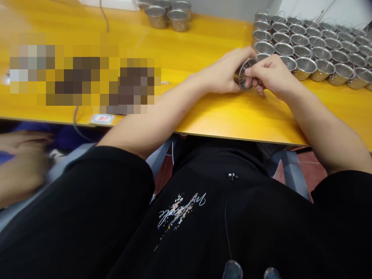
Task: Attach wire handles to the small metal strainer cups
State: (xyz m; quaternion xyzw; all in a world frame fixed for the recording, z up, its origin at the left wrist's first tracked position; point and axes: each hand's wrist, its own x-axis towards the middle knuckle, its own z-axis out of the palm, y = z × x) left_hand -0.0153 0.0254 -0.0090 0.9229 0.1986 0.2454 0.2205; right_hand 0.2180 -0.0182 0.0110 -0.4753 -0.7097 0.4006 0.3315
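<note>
My left hand (226,71) is wrapped round a small metal cup (243,74) with holes in its bottom. The cup is tipped on its side, its open mouth turned toward my right hand (271,75). The fingers of that hand are pinched together at the mouth, thumb and forefinger reaching just inside the rim. Whatever they pinch, if anything, is too small or hidden to make out. Just beyond both hands stand rows of similar perforated cups (304,66), many with thin wires sticking up from them.
More metal cups (178,20) are grouped at the back of the yellow table (203,112). A label (102,118) is stuck near the front edge. Blurred-out patches cover part of the table's left side. Another person's arm (23,166) is at the far left, below the table edge.
</note>
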